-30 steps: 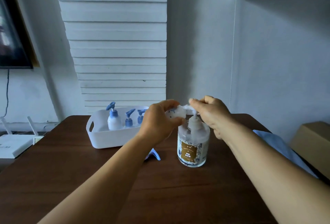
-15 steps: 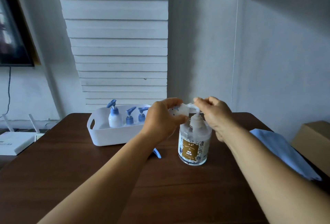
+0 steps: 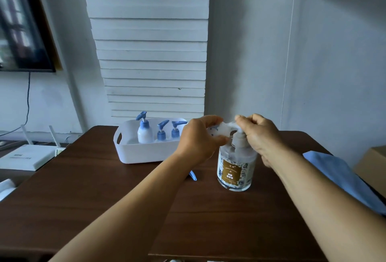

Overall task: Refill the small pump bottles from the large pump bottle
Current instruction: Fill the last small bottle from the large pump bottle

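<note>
Far left on the table point(image 3: 87, 188), a white bin point(image 3: 133, 153) holds three small bottles point(image 3: 144, 134) w/ blue pumps. A loose blue pump point(image 3: 193, 176) lies btwn bin and big bottle. Your left hand point(image 3: 198, 142) grips a small open bottle point(image 3: 217, 131) at the spout; your right hand point(image 3: 259, 136) curls over the big bottle's point(image 3: 237, 167) pump head point(image 3: 231, 126). Small one's light, likely slick — hold its body. Big one's heavy, stable — press straight down.

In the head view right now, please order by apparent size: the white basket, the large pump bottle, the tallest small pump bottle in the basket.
1. white basket
2. large pump bottle; it stands nearer the camera, which enlarges it
3. tallest small pump bottle, clearly the smallest
</note>
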`<state>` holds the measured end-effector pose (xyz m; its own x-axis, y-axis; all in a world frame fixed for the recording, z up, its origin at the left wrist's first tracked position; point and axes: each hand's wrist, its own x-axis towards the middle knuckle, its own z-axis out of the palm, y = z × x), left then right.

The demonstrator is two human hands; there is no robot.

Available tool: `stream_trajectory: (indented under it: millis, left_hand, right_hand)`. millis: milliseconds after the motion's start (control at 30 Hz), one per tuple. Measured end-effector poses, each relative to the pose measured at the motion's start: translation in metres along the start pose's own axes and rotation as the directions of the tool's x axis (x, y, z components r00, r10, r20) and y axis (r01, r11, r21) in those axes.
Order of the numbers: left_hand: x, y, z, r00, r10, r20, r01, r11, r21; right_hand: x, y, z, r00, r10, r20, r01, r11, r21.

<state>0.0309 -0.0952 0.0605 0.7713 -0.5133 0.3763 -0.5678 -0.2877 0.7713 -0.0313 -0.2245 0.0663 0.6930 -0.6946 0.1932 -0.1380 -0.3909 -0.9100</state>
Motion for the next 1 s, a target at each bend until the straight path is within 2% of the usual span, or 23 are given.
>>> stream_trajectory:
  millis: [133,300,467,633,800,867,1000]
  left_hand:
    - [0.003,0.006,-0.004,1.000,0.022,-0.009,-0.022,1.000,-0.009]
    - [0.000,-0.001,0.001,1.000,-0.006,0.013,0.006,1.000,-0.009]
    - [0.003,0.003,-0.003,1.000,0.010,0.002,-0.010,1.000,-0.019]
    - [0.003,0.001,0.002,1.000,-0.003,0.015,0.003,1.000,-0.019]
    - [0.002,-0.001,0.000,1.000,-0.014,0.006,0.015,0.998,-0.053]
    - [0.004,0.002,-0.002,1.000,-0.002,-0.005,0.002,0.999,-0.046]
    - [0.004,0.001,0.002,1.000,0.007,0.007,-0.007,1.000,-0.028]
  right_hand:
    - [0.006,-0.015,-0.016,0.997,-0.023,0.074,0.022,1.000,0.008]
    - [0.000,0.002,-0.002,1.000,-0.007,0.005,0.007,1.000,-0.018]
    - [0.004,-0.014,-0.014,0.998,-0.053,0.032,0.056,0.994,-0.093]
    - [-0.001,0.000,-0.004,1.000,-0.005,-0.020,0.005,1.000,0.011]
    - [0.002,-0.010,-0.009,0.999,-0.033,0.012,0.033,0.997,-0.068]
    - [0.005,-0.015,-0.014,0.998,-0.052,0.035,0.055,0.996,-0.070]
    - [0.003,-0.002,-0.007,1.000,-0.024,-0.009,0.023,0.999,-0.029]
